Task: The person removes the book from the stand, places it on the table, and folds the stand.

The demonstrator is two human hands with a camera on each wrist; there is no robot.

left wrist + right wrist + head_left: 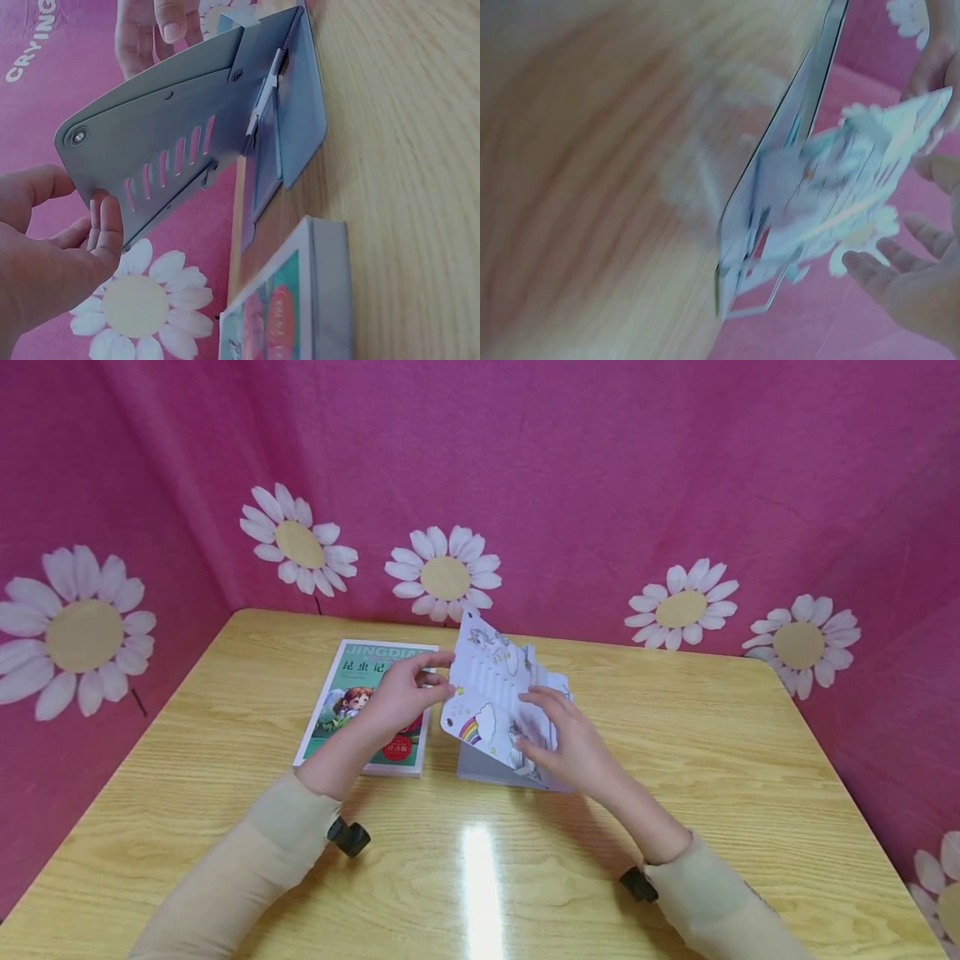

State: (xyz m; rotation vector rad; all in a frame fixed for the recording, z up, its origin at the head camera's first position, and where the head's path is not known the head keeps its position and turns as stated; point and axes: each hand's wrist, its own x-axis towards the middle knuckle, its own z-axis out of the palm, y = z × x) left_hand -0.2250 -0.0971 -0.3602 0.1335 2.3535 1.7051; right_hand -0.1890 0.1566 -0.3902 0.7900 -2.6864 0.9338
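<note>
A metal book stand point(491, 681) with unicorns and a rainbow printed on its slotted panel stands half unfolded, the panel tilted up from its base point(491, 768). My left hand point(408, 693) pinches the panel's left edge; the left wrist view shows its fingertips against the plain grey back point(169, 142). Over the panel's lower right side is my right hand point(573, 743), fingers loosely spread. In the right wrist view a gap shows between this hand point(922, 277) and the blurred panel. Beside the stand, partly under my left forearm, lies a green-covered book point(330, 718).
The wooden table point(697, 777) carries the stand and the book. A pink cloth point(570, 468) with large white daisies hangs behind and at both sides. Each wrist wears a small black device point(348, 837). Light glares on the table's near part.
</note>
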